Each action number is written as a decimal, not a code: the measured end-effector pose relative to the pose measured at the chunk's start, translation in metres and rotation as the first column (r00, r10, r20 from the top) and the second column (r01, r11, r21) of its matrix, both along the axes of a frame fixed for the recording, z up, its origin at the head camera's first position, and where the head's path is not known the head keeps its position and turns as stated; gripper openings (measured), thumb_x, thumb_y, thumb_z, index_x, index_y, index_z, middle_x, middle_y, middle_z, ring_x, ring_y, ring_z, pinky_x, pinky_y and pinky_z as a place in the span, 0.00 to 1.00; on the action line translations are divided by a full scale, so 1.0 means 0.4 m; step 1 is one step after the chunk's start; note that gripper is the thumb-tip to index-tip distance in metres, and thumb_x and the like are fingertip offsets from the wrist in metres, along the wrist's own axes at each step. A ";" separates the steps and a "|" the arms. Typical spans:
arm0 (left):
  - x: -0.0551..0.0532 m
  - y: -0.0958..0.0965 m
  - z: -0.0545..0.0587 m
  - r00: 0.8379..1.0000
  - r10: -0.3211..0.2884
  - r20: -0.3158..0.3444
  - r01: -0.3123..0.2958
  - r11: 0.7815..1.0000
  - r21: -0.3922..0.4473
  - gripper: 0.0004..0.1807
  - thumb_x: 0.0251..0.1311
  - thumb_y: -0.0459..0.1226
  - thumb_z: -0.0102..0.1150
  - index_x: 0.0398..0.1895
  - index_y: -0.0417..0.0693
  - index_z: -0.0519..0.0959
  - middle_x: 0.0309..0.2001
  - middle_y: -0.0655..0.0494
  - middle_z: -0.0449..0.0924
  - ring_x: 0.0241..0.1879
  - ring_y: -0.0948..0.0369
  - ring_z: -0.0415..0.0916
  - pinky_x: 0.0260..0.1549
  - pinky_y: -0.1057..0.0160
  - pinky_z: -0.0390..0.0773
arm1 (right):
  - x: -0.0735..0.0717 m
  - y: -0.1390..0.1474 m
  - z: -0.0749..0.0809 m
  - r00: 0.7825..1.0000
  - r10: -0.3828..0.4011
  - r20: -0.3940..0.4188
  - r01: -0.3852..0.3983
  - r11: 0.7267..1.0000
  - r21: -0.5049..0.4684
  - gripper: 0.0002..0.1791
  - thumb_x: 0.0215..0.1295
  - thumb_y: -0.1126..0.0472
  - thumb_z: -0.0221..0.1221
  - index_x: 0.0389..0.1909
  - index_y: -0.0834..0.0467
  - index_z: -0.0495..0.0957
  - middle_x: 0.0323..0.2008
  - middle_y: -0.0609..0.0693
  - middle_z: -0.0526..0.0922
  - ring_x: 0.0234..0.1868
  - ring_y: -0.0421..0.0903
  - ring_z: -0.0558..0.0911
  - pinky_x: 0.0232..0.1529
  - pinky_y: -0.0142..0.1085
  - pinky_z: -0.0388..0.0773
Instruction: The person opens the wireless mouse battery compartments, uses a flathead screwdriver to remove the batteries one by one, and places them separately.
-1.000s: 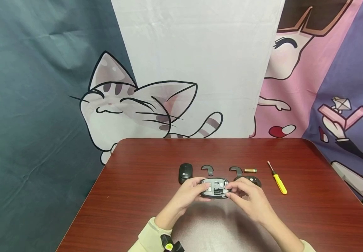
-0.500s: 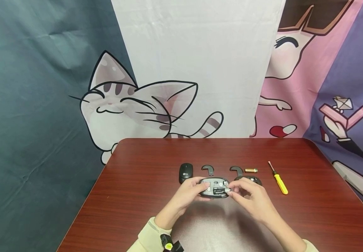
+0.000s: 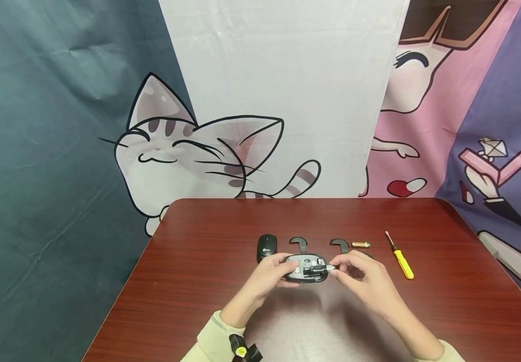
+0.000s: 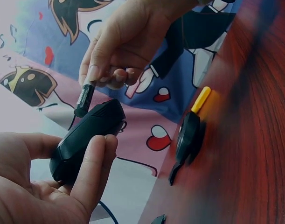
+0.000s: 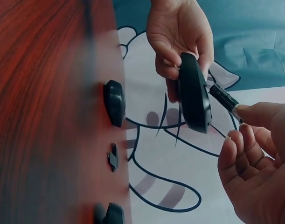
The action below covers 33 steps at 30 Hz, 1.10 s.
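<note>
My left hand grips a black computer mouse above the table, its grey underside with the battery compartment facing up. Between the thumb and fingertips of my right hand is one end of a black-and-silver battery. The battery slants out over the mouse's open underside in the right wrist view. In the left wrist view, its dark free end hangs just beyond the edge of the mouse. The compartment's inside is hidden from both wrist cameras.
Behind the hands, a second black mouse lies on the brown table. Two curved black covers and a gold battery are farther back. Another dark mouse is mostly behind my right hand. A yellow-handled screwdriver lies at the right.
The battery has come up out of the mouse's compartment at a slant as my right hand drew slightly to the right. My left hand still holds the mouse, now a touch farther left.
</note>
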<state>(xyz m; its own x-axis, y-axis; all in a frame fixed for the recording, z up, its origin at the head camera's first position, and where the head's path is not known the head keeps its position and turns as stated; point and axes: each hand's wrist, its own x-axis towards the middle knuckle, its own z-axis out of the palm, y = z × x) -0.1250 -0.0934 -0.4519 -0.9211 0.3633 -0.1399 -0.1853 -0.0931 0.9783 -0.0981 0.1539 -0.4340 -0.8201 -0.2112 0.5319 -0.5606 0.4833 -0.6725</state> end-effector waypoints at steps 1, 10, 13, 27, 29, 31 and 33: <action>-0.001 0.000 -0.002 1.000 0.000 0.001 0.000 1.000 0.001 0.20 0.69 0.34 0.57 0.57 0.26 0.74 0.43 0.40 0.85 0.37 0.56 0.86 0.41 0.55 0.90 | -0.002 0.001 0.002 1.000 -0.002 0.002 0.002 1.000 -0.003 0.18 0.52 0.68 0.75 0.38 0.44 0.84 0.28 0.39 0.74 0.30 0.34 0.76 0.29 0.21 0.80; -0.010 -0.001 -0.012 1.000 0.007 0.028 -0.006 1.000 -0.008 0.21 0.69 0.34 0.57 0.59 0.26 0.71 0.43 0.43 0.84 0.36 0.59 0.85 0.39 0.59 0.90 | -0.023 0.023 0.012 0.993 -0.024 0.115 0.027 0.999 -0.026 0.14 0.56 0.66 0.74 0.38 0.46 0.84 0.28 0.41 0.77 0.31 0.36 0.78 0.32 0.21 0.79; -0.014 0.000 -0.017 0.999 0.018 0.041 -0.017 1.000 -0.005 0.21 0.69 0.34 0.58 0.59 0.27 0.70 0.44 0.43 0.84 0.36 0.59 0.84 0.39 0.58 0.90 | -0.033 0.029 0.009 0.990 -0.034 0.136 0.039 0.999 -0.029 0.12 0.58 0.65 0.72 0.39 0.47 0.84 0.28 0.41 0.77 0.32 0.36 0.78 0.34 0.22 0.80; -0.040 0.009 -0.052 0.998 0.018 0.062 -0.018 1.000 -0.002 0.22 0.72 0.36 0.58 0.61 0.28 0.70 0.49 0.41 0.82 0.43 0.55 0.85 0.44 0.57 0.89 | -0.093 0.068 0.002 0.952 -0.044 0.303 0.069 0.995 -0.072 0.09 0.65 0.57 0.68 0.44 0.51 0.83 0.28 0.47 0.80 0.30 0.41 0.79 0.26 0.29 0.76; -0.042 0.009 -0.057 0.998 0.018 0.059 -0.017 1.000 -0.010 0.23 0.72 0.36 0.57 0.61 0.27 0.70 0.49 0.40 0.82 0.44 0.54 0.85 0.44 0.57 0.89 | -0.099 0.071 0.001 0.948 -0.032 0.318 0.061 0.995 -0.083 0.09 0.66 0.56 0.68 0.45 0.52 0.83 0.28 0.49 0.80 0.30 0.44 0.80 0.25 0.29 0.77; -0.045 0.009 -0.062 0.998 0.021 0.065 -0.020 1.000 -0.011 0.22 0.72 0.35 0.57 0.61 0.26 0.70 0.48 0.40 0.82 0.44 0.54 0.85 0.44 0.57 0.89 | -0.107 0.074 -0.002 0.945 -0.023 0.326 0.055 0.995 -0.089 0.09 0.66 0.56 0.68 0.45 0.53 0.83 0.27 0.50 0.80 0.29 0.46 0.80 0.25 0.30 0.77; -0.048 0.010 -0.068 0.997 0.024 0.070 -0.023 1.000 -0.010 0.21 0.72 0.34 0.57 0.60 0.26 0.70 0.48 0.40 0.82 0.44 0.54 0.85 0.44 0.57 0.89 | -0.116 0.076 -0.007 0.943 -0.014 0.332 0.049 0.994 -0.096 0.10 0.66 0.56 0.68 0.45 0.54 0.83 0.27 0.51 0.80 0.29 0.48 0.80 0.24 0.30 0.77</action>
